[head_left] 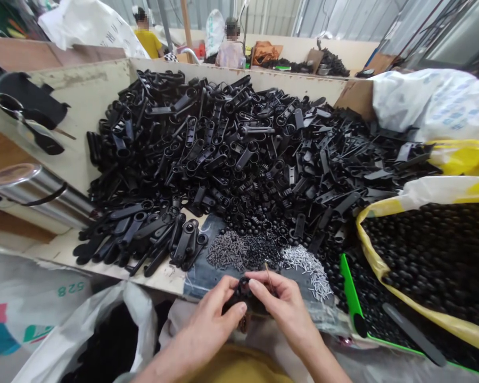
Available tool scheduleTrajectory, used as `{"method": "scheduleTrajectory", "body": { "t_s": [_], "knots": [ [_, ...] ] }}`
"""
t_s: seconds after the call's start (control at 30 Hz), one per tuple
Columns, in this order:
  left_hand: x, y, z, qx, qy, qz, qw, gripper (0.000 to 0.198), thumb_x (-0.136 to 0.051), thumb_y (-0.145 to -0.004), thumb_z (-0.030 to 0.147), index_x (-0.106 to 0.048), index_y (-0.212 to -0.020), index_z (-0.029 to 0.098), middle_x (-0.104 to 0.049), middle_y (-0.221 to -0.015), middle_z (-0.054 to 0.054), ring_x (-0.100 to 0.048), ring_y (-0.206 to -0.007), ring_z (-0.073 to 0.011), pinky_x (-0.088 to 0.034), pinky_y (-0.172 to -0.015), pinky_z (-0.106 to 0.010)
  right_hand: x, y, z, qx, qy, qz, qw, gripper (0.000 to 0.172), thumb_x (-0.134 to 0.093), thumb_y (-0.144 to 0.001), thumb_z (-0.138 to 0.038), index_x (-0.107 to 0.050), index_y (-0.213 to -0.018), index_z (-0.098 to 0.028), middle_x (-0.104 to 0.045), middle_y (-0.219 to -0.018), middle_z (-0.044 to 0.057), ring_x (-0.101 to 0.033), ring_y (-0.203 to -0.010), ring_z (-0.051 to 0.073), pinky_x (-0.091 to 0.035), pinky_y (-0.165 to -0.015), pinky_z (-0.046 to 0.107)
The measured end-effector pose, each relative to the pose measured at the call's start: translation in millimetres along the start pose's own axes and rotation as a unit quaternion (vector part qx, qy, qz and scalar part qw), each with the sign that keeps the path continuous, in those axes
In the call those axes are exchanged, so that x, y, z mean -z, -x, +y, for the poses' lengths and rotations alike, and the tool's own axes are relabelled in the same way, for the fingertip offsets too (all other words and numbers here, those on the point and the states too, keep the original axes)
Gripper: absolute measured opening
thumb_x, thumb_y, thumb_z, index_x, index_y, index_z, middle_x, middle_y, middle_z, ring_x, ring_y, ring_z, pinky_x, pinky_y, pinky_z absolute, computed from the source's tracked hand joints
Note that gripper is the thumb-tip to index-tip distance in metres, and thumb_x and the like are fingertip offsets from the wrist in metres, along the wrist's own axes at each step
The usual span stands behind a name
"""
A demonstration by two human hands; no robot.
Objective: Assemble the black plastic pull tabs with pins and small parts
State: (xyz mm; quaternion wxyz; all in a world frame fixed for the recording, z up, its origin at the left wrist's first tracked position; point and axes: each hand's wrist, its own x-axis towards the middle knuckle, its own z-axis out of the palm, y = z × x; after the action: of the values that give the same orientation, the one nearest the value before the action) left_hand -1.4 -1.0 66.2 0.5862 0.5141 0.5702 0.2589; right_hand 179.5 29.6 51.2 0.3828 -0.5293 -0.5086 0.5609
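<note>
Close to my body, at the table's front edge, both hands meet around a small black plastic part [244, 287]. My left hand [215, 314] is closed on its left side, thumb along the near edge. My right hand [281, 303] is closed on the other side, its thumb pressing on top. A thin brown stick [267, 274] rises between the right hand's fingers; its lower end is hidden. Just beyond the hands lie small piles of grey springs or screws [226, 250], too small to tell which, tiny black pieces [261, 251] and silver pins [303, 263].
A large heap of black plastic parts [207, 138] fills the table behind. Long black handle-like pieces [143, 231] lie at left by a steel flask [43, 191]. At right are a yellow-edged sack [369, 244] of black balls and a green strip [351, 295]. Two people sit far back.
</note>
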Motion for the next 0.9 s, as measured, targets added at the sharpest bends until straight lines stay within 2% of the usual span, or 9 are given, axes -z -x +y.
{"method": "scheduleTrajectory", "body": {
  "t_s": [0.1,0.2,0.3,0.53,0.7,0.8,0.87,0.9],
  "knots": [
    [2.1,-1,10,0.054,0.087,-0.056,0.993,0.027,-0.063,-0.087,0.043,-0.055,-0.101,0.021,-0.060,-0.070,0.005,-0.057,-0.067,-0.0143,-0.046,-0.065,-0.027,0,-2,-2,0.060,0.025,-0.003,0.998,0.036,-0.072,-0.088,-0.053,-0.085,-0.092,-0.020,-0.075,-0.088,0.008,-0.066,-0.081,0.021,-0.054,-0.072,0.030],
    [0.6,0,15,0.111,0.135,-0.086,0.981,0.049,-0.063,-0.081,0.060,-0.048,-0.105,0.020,-0.052,-0.059,0.010,-0.044,-0.049,-0.0102,-0.038,-0.054,-0.026,1,-3,-1,0.048,0.041,-0.027,0.998,0.033,-0.069,-0.091,-0.049,-0.085,-0.097,-0.022,-0.073,-0.081,0.006,-0.064,-0.077,0.020,-0.051,-0.067,0.028],
    [-0.7,2,14,0.143,0.161,-0.083,0.973,0.060,-0.065,-0.075,0.066,-0.046,-0.108,0.020,-0.056,-0.059,0.009,-0.039,-0.044,-0.0077,-0.027,-0.048,-0.024,2,-2,2,0.031,0.050,-0.038,0.998,0.034,-0.066,-0.092,-0.048,-0.085,-0.100,-0.021,-0.070,-0.077,0.003,-0.059,-0.068,0.017,-0.046,-0.062,0.027],
    [-3.6,1,2,0.130,0.175,-0.057,0.974,0.051,-0.068,-0.077,0.062,-0.051,-0.102,0.020,-0.049,-0.056,0.011,-0.030,-0.045,-0.0054,-0.018,-0.048,-0.025,3,-1,3,0.037,0.060,-0.062,0.996,0.031,-0.071,-0.086,-0.042,-0.083,-0.105,-0.021,-0.058,-0.069,-0.003,-0.045,-0.060,0.013,-0.039,-0.057,0.025],
    [-3.4,2,-1,0.155,0.129,-0.045,0.979,0.046,-0.063,-0.083,0.053,-0.050,-0.113,0.020,-0.047,-0.055,0.012,-0.031,-0.046,-0.0091,-0.023,-0.050,-0.025,4,-1,3,0.026,0.075,-0.070,0.994,0.029,-0.071,-0.086,-0.041,-0.081,-0.102,-0.019,-0.056,-0.069,-0.003,-0.044,-0.059,0.012,-0.037,-0.055,0.024],
    [0.7,4,2,0.136,0.050,-0.026,0.989,0.031,-0.060,-0.086,0.043,-0.056,-0.108,0.022,-0.050,-0.062,0.008,-0.045,-0.057,-0.0143,-0.038,-0.063,-0.028,6,-3,-5,0.052,0.131,-0.094,0.986,0.023,-0.074,-0.087,-0.039,-0.081,-0.101,-0.022,-0.063,-0.075,-0.002,-0.049,-0.064,0.013,-0.039,-0.058,0.024],
    [3.1,6,6,0.119,-0.004,-0.014,0.993,0.024,-0.060,-0.086,0.039,-0.059,-0.104,0.023,-0.052,-0.067,0.006,-0.054,-0.069,-0.0187,-0.042,-0.075,-0.032,7,-7,-11,0.071,0.168,-0.119,0.976,0.019,-0.074,-0.089,-0.037,-0.081,-0.102,-0.024,-0.066,-0.078,-0.002,-0.053,-0.067,0.014,-0.040,-0.061,0.025],
    [3.7,6,8,0.117,-0.021,-0.016,0.993,0.023,-0.060,-0.086,0.038,-0.059,-0.104,0.024,-0.051,-0.067,0.006,-0.055,-0.071,-0.0198,-0.042,-0.076,-0.033,8,-9,-14,0.081,0.182,-0.131,0.971,0.018,-0.074,-0.090,-0.036,-0.082,-0.102,-0.025,-0.067,-0.079,-0.001,-0.054,-0.068,0.014,-0.041,-0.062,0.025]
  ]
}}
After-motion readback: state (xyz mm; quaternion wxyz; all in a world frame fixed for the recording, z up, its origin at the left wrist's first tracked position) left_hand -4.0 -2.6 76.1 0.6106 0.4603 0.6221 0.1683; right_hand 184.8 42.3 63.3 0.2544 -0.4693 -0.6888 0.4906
